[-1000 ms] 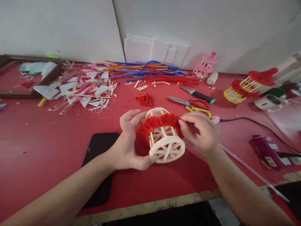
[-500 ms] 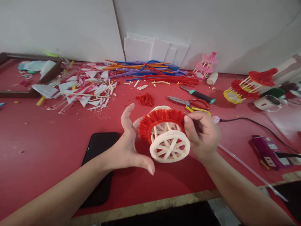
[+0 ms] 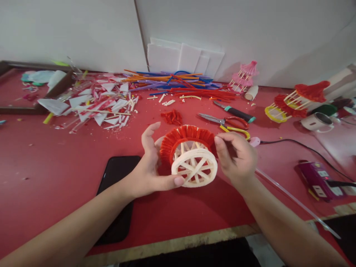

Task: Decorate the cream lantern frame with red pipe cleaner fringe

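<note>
A small pipe-cleaner pavilion model (image 3: pixel 196 168) is held tilted above the red table, its white spoked round base facing me. Slim pale posts join that base to a pleated red frill (image 3: pixel 185 134) around its far part. My left hand (image 3: pixel 146 170) grips the model from the left, thumb on the rim of the white base, with its other fingers behind, partly hidden. At the frill's right edge, the thumb and fingertips of my right hand (image 3: pixel 237 154) are pinched together. Beyond the model lie short red pieces (image 3: pixel 172 117).
Scissors (image 3: pixel 222 120) and a black-and-green cutter (image 3: pixel 237 114) lie behind my right hand. A phone (image 3: pixel 116 218) rests under my left forearm. Scraps (image 3: pixel 102 100) and coloured pipe cleaners (image 3: pixel 172 81) line the back. Finished-looking models, a cup (image 3: pixel 318 120) and a purple power block (image 3: pixel 319 180) stand right.
The model has shifted slightly left and turned a little. My left thumb has come in onto the white base rim. My right hand has moved slightly left with the frill's edge.
</note>
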